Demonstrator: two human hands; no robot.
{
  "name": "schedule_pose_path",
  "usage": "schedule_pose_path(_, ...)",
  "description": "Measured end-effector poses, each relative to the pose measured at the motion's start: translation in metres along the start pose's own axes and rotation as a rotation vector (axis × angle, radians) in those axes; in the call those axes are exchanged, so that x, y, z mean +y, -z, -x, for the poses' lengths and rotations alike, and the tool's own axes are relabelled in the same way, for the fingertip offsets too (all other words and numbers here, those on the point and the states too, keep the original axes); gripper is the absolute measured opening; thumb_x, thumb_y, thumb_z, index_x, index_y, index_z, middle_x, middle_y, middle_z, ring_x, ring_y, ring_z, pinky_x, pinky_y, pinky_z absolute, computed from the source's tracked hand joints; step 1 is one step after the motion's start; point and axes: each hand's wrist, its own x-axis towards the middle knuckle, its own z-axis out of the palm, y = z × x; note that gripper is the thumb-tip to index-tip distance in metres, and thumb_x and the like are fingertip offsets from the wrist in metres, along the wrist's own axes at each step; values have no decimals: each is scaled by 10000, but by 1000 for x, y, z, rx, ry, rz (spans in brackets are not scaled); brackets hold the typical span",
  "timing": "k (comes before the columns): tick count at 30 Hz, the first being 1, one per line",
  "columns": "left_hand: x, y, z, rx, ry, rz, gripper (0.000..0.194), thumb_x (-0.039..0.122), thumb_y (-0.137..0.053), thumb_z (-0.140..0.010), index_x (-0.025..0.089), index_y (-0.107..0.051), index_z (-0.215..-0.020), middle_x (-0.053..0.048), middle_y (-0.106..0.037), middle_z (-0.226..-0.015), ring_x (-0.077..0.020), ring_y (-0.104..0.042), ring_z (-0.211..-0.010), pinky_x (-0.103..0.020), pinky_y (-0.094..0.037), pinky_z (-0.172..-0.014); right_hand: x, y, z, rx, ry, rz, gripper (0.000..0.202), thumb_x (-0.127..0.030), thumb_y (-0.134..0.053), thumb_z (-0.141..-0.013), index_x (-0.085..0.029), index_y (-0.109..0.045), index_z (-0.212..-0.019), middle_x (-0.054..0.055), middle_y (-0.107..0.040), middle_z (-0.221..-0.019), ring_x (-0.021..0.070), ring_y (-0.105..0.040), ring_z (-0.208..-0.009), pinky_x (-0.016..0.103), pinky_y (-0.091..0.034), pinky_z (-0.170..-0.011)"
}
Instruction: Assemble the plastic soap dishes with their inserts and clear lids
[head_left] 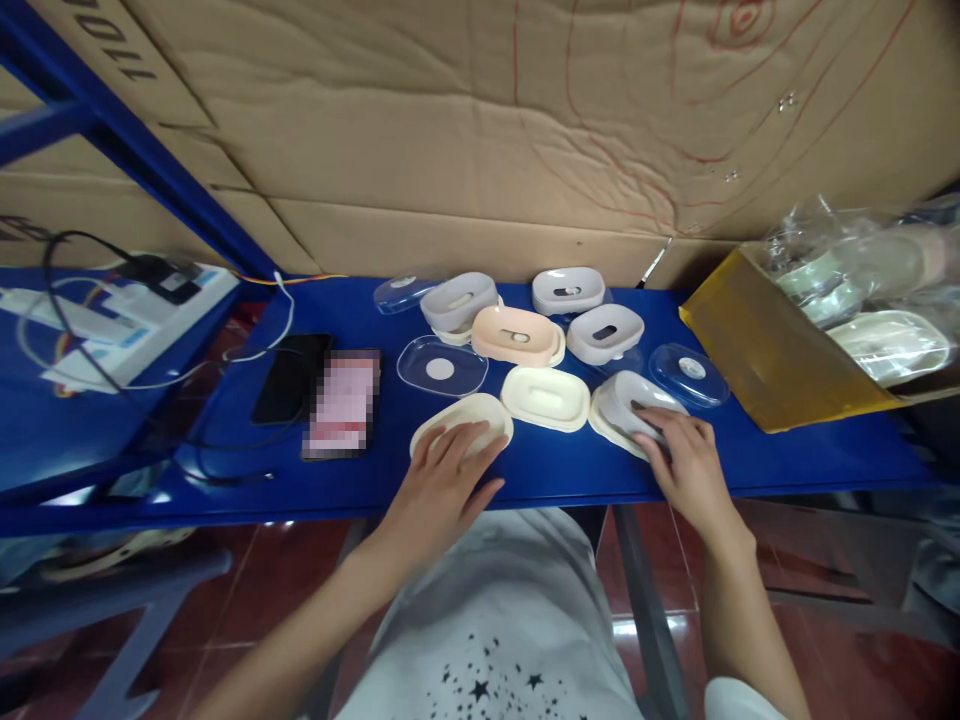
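My left hand lies with its fingers spread on a cream oval tray near the table's front edge. On the right, my right hand has its fingers wrapped round the near side of a grey oval dish, which rests tilted on a cream piece. Between the hands sits a cream lid-like piece. Behind it are a peach dish and several grey dishes. A clear oval cover lies behind my left hand, another clear cover beyond my right.
Two phones, one black and one with a lit screen, lie at the left beside cables and a white power strip. At the right stands a carton of wrapped dishes. Cardboard rises behind the blue table.
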Motion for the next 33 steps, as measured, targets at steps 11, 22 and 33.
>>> schedule_pose_path(11, -31, -8, 5, 32, -20, 81, 512, -19, -424, -979, 246, -708, -1313, -88, -713, -1446, -279, -607, -1447, -618, -340, -1293, 44, -1, -50, 125, 35, 225, 357, -253, -546, -1074, -247, -669, -1409, 143, -696, -1451, 347, -633, -1352, 538, -409, -1119)
schedule_pose_path(22, -24, -10, 12, 140, 128, -23, 294, 151, -580, -1062, 240, -638, -1337, -134, -696, -1422, -347, -628, -1376, -644, -379, -1219, 21, -3, 1, 76, -57, 144, 404, -336, -568, -1088, -271, -622, -1482, 143, -635, -1532, 356, -588, -1439, 538, -411, -1158)
schedule_pose_path(33, -15, -4, 23, 174, 115, 68, 118, 204, -621, -1067, 233, -652, -1177, -129, -709, -1338, -299, -674, -1285, -609, -415, -1214, 52, -12, -53, 314, -86, 79, 364, -349, -608, -1060, -228, -689, -1394, 202, -617, -1491, 382, -617, -1378, 569, -535, -1106)
